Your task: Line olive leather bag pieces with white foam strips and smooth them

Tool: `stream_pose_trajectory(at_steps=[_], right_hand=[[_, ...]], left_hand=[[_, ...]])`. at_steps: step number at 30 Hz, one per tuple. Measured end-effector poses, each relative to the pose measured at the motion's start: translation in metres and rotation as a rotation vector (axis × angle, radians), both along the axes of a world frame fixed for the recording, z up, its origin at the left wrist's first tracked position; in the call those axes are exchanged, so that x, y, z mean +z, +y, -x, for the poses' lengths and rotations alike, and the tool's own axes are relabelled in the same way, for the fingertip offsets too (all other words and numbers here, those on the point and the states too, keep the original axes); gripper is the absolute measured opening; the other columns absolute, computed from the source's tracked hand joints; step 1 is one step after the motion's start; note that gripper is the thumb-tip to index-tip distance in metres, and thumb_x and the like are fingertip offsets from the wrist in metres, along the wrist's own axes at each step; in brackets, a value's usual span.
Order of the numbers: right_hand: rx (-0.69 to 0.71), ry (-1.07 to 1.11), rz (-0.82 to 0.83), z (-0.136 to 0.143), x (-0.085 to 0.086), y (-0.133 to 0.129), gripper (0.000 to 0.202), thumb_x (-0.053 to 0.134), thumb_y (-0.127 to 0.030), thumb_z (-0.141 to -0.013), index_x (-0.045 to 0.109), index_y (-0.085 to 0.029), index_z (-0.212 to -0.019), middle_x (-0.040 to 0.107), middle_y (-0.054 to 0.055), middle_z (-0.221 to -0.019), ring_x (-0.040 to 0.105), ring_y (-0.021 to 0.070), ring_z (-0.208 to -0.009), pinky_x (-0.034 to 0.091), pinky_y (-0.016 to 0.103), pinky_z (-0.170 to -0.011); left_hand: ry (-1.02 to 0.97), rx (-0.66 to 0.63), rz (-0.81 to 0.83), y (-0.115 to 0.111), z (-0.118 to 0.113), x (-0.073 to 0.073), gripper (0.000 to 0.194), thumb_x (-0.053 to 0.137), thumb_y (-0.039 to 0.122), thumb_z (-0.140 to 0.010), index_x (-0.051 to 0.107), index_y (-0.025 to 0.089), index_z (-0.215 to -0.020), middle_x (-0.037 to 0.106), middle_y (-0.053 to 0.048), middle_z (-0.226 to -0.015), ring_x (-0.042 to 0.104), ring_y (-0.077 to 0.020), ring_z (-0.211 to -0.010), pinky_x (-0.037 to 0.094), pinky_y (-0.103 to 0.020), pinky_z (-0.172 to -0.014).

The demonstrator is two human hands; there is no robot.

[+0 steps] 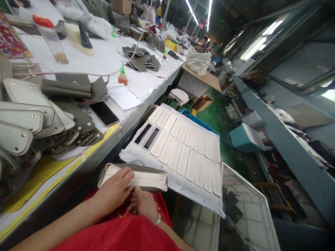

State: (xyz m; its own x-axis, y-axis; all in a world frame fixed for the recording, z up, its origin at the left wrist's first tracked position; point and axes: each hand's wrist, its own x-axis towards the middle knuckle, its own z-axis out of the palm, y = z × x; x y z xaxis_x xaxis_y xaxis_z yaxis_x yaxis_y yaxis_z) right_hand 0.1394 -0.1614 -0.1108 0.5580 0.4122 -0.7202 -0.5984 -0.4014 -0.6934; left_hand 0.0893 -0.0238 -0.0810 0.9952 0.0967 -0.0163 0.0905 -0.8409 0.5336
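Observation:
My left hand (119, 184) grips a half-made dark grey case (150, 177) held over my lap, its cream base strip facing up. The fingers press on that strip left of its middle. At the case's near edge is my right hand (146, 204), fingers curled and thumb against the edge; part of its grip is hidden underneath. Beyond the case, a board covered in white cloth (146, 161) carries rows of cream rounded strips (178, 158) and, at its left end, two dark slots or strips (151, 138).
On the left bench lie grey-white riveted panels (24, 120), a phone (104, 113), a notebook (124, 97), a glue bottle (122, 76), a brush (78, 38) and a red-lidded jar (53, 42). A white crate (251, 205) stands right of the board.

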Motion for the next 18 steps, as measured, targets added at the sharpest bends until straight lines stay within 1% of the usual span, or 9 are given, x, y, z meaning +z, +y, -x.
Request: stream_pose_trajectory(at_steps=[2, 4, 7, 11, 14, 16, 18], right_hand=[[-0.021, 0.042, 0.003, 0.003, 0.003, 0.005, 0.066, 0.052, -0.073, -0.070, 0.060, -0.008, -0.070, 0.063, 0.010, -0.059, 0.052, 0.0105, -0.038, 0.030, 0.019, -0.033], [-0.020, 0.086, 0.000, 0.005, 0.005, 0.011, 0.065, 0.051, -0.071, -0.072, 0.062, -0.007, -0.071, 0.066, 0.012, -0.064, 0.052, 0.0091, -0.039, 0.029, 0.017, -0.033], [-0.031, 0.114, 0.008, 0.009, 0.007, 0.019, 0.063, 0.050, -0.068, -0.075, 0.062, -0.007, -0.071, 0.068, 0.015, -0.069, 0.052, 0.0080, -0.038, 0.027, 0.017, -0.033], [-0.010, 0.130, 0.020, 0.014, 0.008, 0.031, 0.058, 0.048, -0.062, -0.081, 0.062, -0.007, -0.069, 0.069, 0.015, -0.069, 0.051, 0.0082, -0.037, 0.028, 0.017, -0.033], [0.005, 0.137, 0.033, 0.019, 0.007, 0.045, 0.052, 0.041, -0.050, -0.090, 0.060, -0.008, -0.066, 0.067, 0.012, -0.063, 0.050, 0.0085, -0.034, 0.029, 0.017, -0.032], [0.025, 0.122, 0.057, 0.024, 0.002, 0.055, 0.049, 0.034, -0.040, -0.094, 0.057, -0.010, -0.062, 0.064, 0.010, -0.057, 0.048, 0.0090, -0.031, 0.028, 0.019, -0.030], [0.059, 0.080, 0.064, 0.030, -0.006, 0.063, 0.049, 0.030, -0.036, -0.095, 0.054, -0.013, -0.059, 0.061, 0.008, -0.052, 0.048, 0.0103, -0.030, 0.029, 0.020, -0.030]], left_hand=[[-0.075, -0.007, -0.052, 0.014, 0.012, -0.002, 0.011, 0.045, 0.019, -0.086, 0.056, 0.019, -0.087, 0.055, -0.007, -0.103, 0.049, -0.0224, -0.094, 0.040, -0.038, -0.080], [-0.145, 0.012, -0.123, 0.029, 0.026, -0.007, 0.011, 0.048, 0.026, -0.086, 0.058, 0.021, -0.083, 0.056, -0.005, -0.107, 0.048, -0.0255, -0.100, 0.037, -0.043, -0.082], [-0.193, 0.046, -0.131, 0.044, 0.041, -0.018, 0.015, 0.049, 0.032, -0.086, 0.059, 0.022, -0.081, 0.054, -0.005, -0.111, 0.046, -0.0264, -0.106, 0.036, -0.045, -0.087], [-0.213, 0.089, -0.080, 0.046, 0.048, -0.033, 0.015, 0.047, 0.029, -0.088, 0.059, 0.021, -0.084, 0.051, -0.007, -0.116, 0.043, -0.0256, -0.112, 0.037, -0.043, -0.091], [-0.230, 0.130, -0.056, 0.041, 0.046, -0.040, 0.016, 0.046, 0.028, -0.088, 0.058, 0.019, -0.084, 0.052, -0.009, -0.115, 0.043, -0.0257, -0.111, 0.038, -0.044, -0.092], [-0.250, 0.153, -0.056, 0.039, 0.046, -0.044, 0.017, 0.045, 0.028, -0.088, 0.057, 0.018, -0.083, 0.053, -0.009, -0.113, 0.045, -0.0260, -0.110, 0.038, -0.045, -0.092], [-0.282, 0.182, -0.072, 0.039, 0.046, -0.047, 0.017, 0.045, 0.028, -0.088, 0.057, 0.018, -0.084, 0.055, -0.010, -0.111, 0.047, -0.0262, -0.107, 0.039, -0.046, -0.091]])
